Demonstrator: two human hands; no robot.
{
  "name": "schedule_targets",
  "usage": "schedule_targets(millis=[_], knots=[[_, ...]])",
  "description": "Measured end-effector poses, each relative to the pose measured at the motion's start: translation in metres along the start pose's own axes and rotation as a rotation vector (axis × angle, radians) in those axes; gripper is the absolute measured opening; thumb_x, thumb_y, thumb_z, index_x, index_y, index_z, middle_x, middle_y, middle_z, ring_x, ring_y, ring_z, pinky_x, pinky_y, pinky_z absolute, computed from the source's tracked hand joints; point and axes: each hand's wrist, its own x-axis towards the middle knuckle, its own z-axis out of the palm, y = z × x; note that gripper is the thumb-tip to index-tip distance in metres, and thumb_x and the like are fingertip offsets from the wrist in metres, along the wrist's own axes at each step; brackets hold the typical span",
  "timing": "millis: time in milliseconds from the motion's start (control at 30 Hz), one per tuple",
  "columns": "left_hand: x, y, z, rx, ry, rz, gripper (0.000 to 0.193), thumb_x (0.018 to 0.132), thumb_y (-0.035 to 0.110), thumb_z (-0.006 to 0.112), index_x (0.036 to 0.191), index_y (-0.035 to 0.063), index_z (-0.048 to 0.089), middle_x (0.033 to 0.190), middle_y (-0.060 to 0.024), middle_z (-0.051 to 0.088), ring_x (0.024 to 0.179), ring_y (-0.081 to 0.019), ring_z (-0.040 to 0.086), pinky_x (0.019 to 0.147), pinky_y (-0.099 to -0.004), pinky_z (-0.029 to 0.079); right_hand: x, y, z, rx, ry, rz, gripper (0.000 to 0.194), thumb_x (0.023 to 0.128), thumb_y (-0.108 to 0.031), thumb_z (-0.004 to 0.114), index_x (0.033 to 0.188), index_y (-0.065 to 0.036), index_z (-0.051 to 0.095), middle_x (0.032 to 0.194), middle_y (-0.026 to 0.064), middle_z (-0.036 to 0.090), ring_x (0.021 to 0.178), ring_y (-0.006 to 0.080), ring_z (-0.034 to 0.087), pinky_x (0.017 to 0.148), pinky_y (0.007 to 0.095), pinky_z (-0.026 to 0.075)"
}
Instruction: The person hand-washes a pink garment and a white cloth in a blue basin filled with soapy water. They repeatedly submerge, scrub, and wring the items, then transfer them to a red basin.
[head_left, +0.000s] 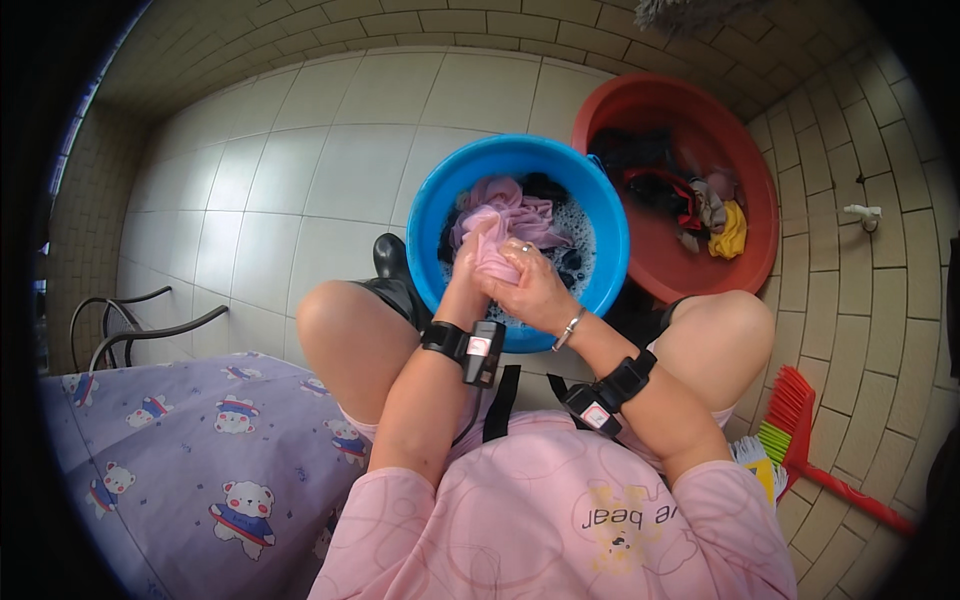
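Between my knees stands a blue plastic basin of sudsy water, with dark cloth partly under the foam. A wet pink garment is bunched over the basin, part of it lying on the dark cloth. My left hand grips one side of a gathered fold. On the other side, my right hand, with a ring on one finger, closes around the same fold. The left fingers are partly hidden by the cloth. Both wrists are inside the basin's rim.
A larger red basin touches the blue one at the right, holding dark garments and a yellow cloth. A wall tap juts out beyond it. A red broom leans lower right; a bear-print cover lies at left.
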Motion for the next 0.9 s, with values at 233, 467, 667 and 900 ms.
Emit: schedule_targets(millis=[233, 467, 667, 900], knots=[[-0.01, -0.044, 0.051, 0.412, 0.331, 0.364, 0.019, 0.091, 0.017, 0.047, 0.106, 0.0065, 0.054, 0.106, -0.0059, 0.059, 0.096, -0.0172, 0.058, 0.083, -0.0343, 0.049, 0.022, 0.083, -0.003, -0.093, 0.399, 0.48, 0.029, 0.077, -0.028, 0.067, 0.082, 0.0, 0.06, 0.079, 0.0199, 0.064, 0.071, 0.0366, 0.061, 0.064, 0.0409, 0.048], [-0.046, 0.016, 0.097, 0.419, -0.288, 0.523, 0.032, 0.094, 0.021, 0.048, 0.114, -0.0028, 0.048, 0.114, -0.0124, 0.057, 0.107, -0.0225, 0.056, 0.095, -0.0366, 0.043, 0.029, 0.044, -0.073, 0.8, 0.053, 0.451, 0.036, 0.08, -0.027, 0.072, 0.101, -0.006, 0.051, 0.083, 0.0021, 0.061, 0.069, 0.0064, 0.057, 0.061, 0.0216, 0.047], [-0.015, 0.003, 0.057, 0.459, 0.221, 0.276, 0.054, 0.092, 0.039, 0.048, 0.129, 0.0011, 0.038, 0.124, -0.0162, 0.051, 0.116, -0.0267, 0.05, 0.099, -0.0448, 0.038, 0.032, 0.048, -0.062, 0.384, 0.113, 0.526, 0.048, 0.081, -0.011, 0.069, 0.121, -0.001, 0.046, 0.086, 0.0042, 0.06, 0.063, 0.007, 0.057, 0.055, 0.02, 0.047], [-0.004, -0.011, 0.005, -0.05, -0.064, -0.11, 0.054, 0.086, 0.052, 0.051, 0.103, 0.0012, 0.058, 0.101, -0.018, 0.062, 0.091, -0.0279, 0.061, 0.085, -0.0412, 0.05, 0.0, 0.017, 0.0, -0.143, -0.027, 0.062, 0.029, 0.073, -0.02, 0.069, 0.091, 0.0, 0.059, 0.098, 0.0148, 0.059, 0.093, 0.0313, 0.054, 0.094, 0.0379, 0.039]])
